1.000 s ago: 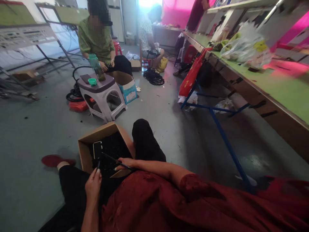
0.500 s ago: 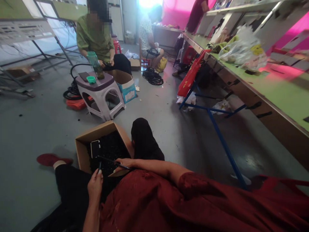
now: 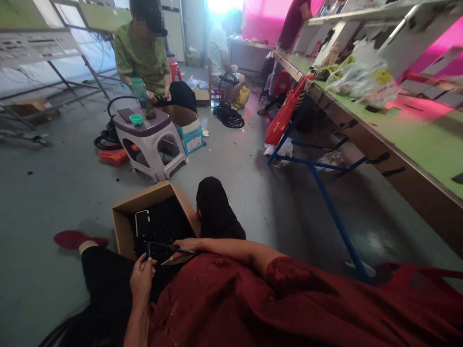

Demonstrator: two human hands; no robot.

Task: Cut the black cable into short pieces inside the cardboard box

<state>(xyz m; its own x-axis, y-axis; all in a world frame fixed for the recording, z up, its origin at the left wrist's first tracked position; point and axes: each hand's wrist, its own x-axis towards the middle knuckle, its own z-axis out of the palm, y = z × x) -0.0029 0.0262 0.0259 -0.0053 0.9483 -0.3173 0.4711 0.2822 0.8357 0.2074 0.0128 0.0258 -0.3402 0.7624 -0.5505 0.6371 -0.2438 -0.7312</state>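
Observation:
A cardboard box stands on the floor between my legs, filled with small black pieces, with a phone lying on them. My left hand, at the box's near left corner, is closed on a small dark piece that sticks up from its fingertips. Over the near edge, my right hand is closed around a long thin black strip, whose left end reaches close to the small piece. Whether the two touch cannot be made out.
Beyond the box stands a stool holding a green cup and a jar. A person in green sits behind it. Coiled black cable lies on the floor. A long workbench with blue legs runs along the right.
My left hand has tilted slightly, and the small piece in it has shifted a little. The strip's left end has moved slightly left and down. My right hand has hardly moved.

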